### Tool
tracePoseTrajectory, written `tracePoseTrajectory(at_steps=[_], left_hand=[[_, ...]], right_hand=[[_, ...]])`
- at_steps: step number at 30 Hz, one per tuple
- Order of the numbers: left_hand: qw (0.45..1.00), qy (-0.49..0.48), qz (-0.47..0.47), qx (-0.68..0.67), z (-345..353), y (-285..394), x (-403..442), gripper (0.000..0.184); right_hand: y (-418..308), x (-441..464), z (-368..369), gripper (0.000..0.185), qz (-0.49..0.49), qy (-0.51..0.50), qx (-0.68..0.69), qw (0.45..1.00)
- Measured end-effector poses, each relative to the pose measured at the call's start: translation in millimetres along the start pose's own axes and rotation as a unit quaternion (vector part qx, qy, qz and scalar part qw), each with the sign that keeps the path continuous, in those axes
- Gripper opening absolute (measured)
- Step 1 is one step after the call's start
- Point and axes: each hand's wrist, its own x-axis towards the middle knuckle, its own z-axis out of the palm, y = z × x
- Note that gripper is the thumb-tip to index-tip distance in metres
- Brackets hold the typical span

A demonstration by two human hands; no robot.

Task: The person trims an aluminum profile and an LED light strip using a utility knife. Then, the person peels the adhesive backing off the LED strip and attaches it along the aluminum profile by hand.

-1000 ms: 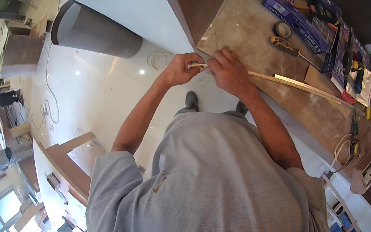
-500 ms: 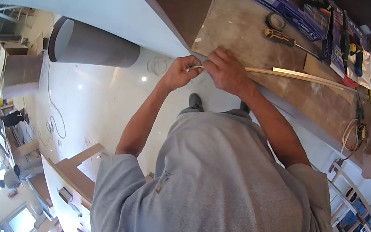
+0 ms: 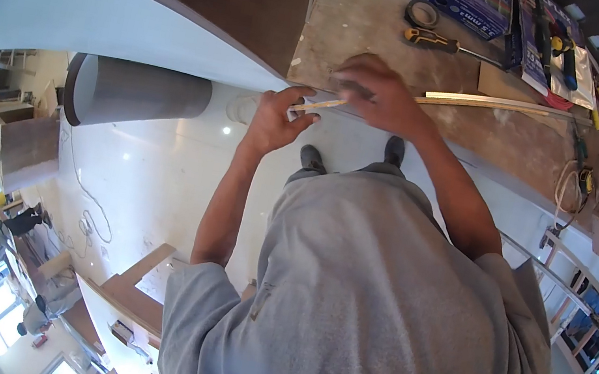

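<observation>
I have the left hand point(image 3: 272, 122) clasping a slim stick point(image 3: 322, 105) between thumb and curled fingers, by the near edge of the desk point(image 3: 483, 143), while the right hand point(image 3: 387, 100) bends over the stick's other end, too blurred for me to tell whether it grips. At the far right I can read "HILFLEX" and "mm²" on a purple box point(image 3: 444, 0), beyond a screwdriver point(image 3: 431, 41). The desk's brown top looks scuffed, and leftward a glossy pale floor point(image 3: 166, 171) spreads past a big grey roll point(image 3: 143, 95).
</observation>
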Motion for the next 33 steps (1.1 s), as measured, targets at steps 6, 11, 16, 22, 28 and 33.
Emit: tracePoseTrajectory(at_steps=[6,11,16,22,28,33], left_hand=[[0.984,0.081,0.104,0.117,22.8,21.5,8.8,0.029],[0.975,0.083,0.130,0.162,31.5,17.6,16.0,0.017],[0.961,0.080,0.159,0.212,33.1,14.8,16.9,0.015],[0.955,0.073,0.186,0.217,30.4,17.0,22.0,0.013],[0.954,0.064,0.198,0.215,30.0,14.5,24.7,0.012],[0.954,0.070,0.206,0.208,29.9,15.8,25.5,0.013]], right_hand=[[-1.8,-45.1,-69.4,0.026,0.098,-0.015,-0.052,0.994],[-7.6,-64.7,-77.8,0.024,0.138,-0.023,-0.057,0.989],[-2.8,-65.5,-60.9,0.029,0.078,-0.004,-0.069,0.995],[1.7,-34.9,-30.1,0.031,-0.001,-0.030,-0.114,0.993],[24.0,-36.4,-5.2,0.029,-0.030,-0.035,-0.175,0.984],[23.3,-35.8,-3.1,0.024,-0.028,-0.020,-0.185,0.982]])
